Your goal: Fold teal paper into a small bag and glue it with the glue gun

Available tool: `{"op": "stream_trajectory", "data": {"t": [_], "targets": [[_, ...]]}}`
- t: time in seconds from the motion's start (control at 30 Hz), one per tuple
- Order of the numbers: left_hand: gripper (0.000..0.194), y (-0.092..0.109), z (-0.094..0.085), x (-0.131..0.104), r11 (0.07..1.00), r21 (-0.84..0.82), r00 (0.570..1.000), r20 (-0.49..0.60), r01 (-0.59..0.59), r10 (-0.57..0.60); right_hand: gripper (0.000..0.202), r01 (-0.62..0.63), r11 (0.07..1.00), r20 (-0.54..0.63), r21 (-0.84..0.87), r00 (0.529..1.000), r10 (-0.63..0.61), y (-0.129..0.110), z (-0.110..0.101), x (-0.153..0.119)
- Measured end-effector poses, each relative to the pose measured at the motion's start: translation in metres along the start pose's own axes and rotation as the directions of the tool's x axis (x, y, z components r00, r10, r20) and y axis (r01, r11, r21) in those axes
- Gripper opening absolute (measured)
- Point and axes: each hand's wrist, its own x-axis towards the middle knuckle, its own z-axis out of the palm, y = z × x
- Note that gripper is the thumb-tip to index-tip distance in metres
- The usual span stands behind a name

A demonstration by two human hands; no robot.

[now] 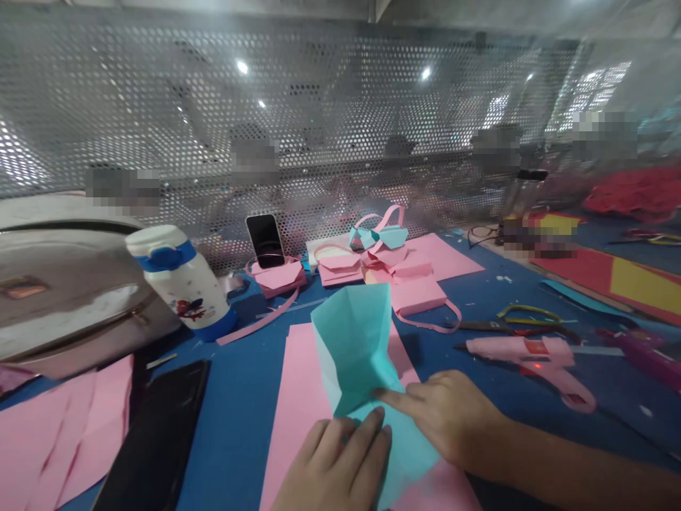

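Note:
A folded light-blue paper piece (362,341) stands partly open like a pouch, its flat flap lying toward me over pink paper sheets (298,383). My left hand (338,465) rests on the near left of the blue paper, fingers spread over its fold. From the right, my right hand (452,415) reaches in with its index finger stretched onto the crease at the pouch's base, the other fingers curled. Neither hand grips a tool.
A pink glue gun (537,355) and scissors (529,316) lie at right. Small pink paper bags (279,275) stand behind, near a phone (264,240). At left are a bottle (181,284), a backpack (69,277), a black tablet-like object (157,433) and pink sheets (69,433).

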Motion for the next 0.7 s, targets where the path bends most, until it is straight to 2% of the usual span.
{"op": "stream_trajectory", "data": {"t": [0.27,0.43,0.7], "targets": [[0.053,-0.0004,0.0004,0.0010,1.000,0.002,1.000,-0.020,0.009,-0.009,0.047,0.026,0.998,-0.023,0.058,0.999,-0.025,-0.0001,-0.0001,-0.0010],[0.053,0.0000,0.0012,-0.0002,1.000,0.002,1.000,-0.005,-0.002,0.002,0.056,-0.031,0.999,-0.080,0.010,0.996,0.032,0.0020,0.0041,-0.0026],[0.047,-0.0002,-0.0014,0.0007,1.000,-0.009,0.999,-0.035,0.006,-0.006,0.047,-0.017,1.000,-0.131,-0.021,0.991,0.014,0.0034,0.0066,-0.0033]]}}
